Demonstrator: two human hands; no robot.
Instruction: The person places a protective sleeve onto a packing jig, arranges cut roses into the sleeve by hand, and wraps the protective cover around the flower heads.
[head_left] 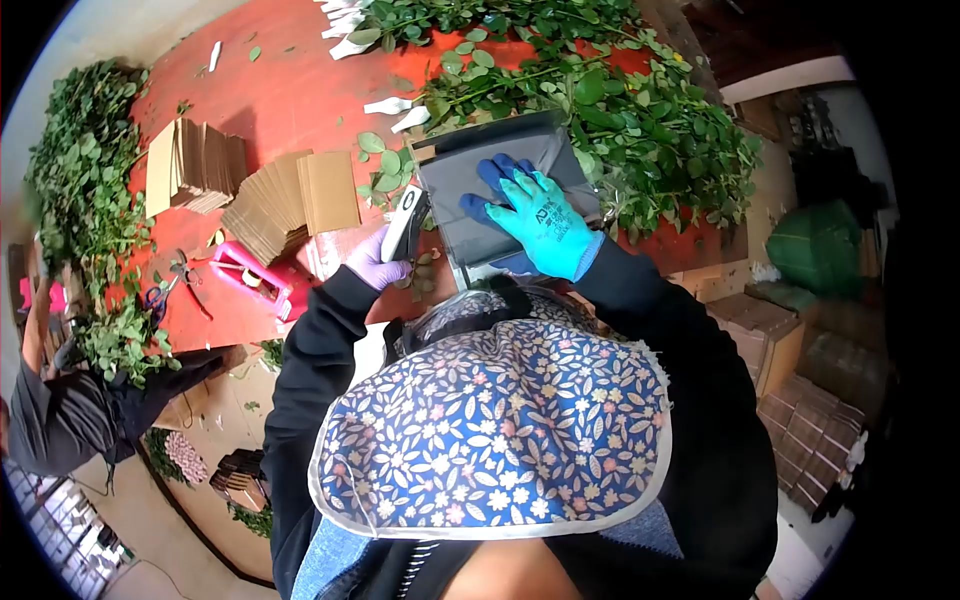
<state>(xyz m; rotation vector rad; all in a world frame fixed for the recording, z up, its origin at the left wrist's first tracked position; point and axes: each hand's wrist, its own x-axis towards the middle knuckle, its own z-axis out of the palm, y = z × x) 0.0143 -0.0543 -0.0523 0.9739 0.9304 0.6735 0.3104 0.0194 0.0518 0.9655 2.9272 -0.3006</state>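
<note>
My left hand, in a purple glove, is closed round the lower end of a white and black hand tool shaped like a stapler. This tool stands up beside the left edge of a dark grey tray-like board with a raised far edge. On the board my right hand lies flat, in a turquoise glove with dark blue fingertips, its fingers spread. Whether a sheet lies under that palm I cannot tell. Small leaves lie on the table just left of the board.
Cardboard pieces lie fanned on the red table, near a pink plastic tool and scissors. Leafy stems cover the back right, others the left edge. Another person is at left. Boxes stand right.
</note>
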